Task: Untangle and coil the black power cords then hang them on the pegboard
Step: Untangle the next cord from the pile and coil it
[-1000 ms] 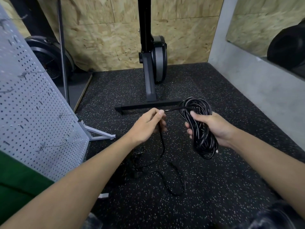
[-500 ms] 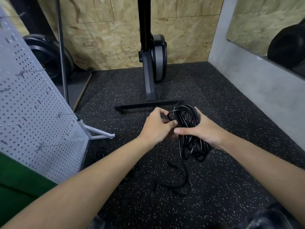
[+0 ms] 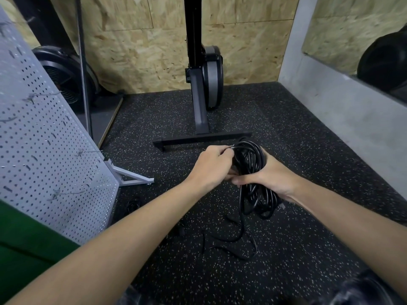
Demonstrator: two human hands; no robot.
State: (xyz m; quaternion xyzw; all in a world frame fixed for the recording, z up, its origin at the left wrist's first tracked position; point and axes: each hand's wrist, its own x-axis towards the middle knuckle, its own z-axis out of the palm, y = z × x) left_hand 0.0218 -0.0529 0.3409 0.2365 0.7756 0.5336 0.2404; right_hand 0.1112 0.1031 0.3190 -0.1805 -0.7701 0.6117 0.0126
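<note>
The right hand (image 3: 272,176) grips a thick black cord coil (image 3: 251,172) at centre; the left hand (image 3: 211,166) pinches one strand at its top. A loose tail trails onto the speckled floor (image 3: 308,238).

Nothing legible anywhere. No text, label, brand, number or sign readable on pegboard (image 3: 44,150), cords (image 3: 251,155) or machine (image 3: 199,106).

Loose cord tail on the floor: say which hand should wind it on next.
Left, probably. The right hand grips the coil round its middle; the left hand only pinches one strand at the coil's top.
</note>
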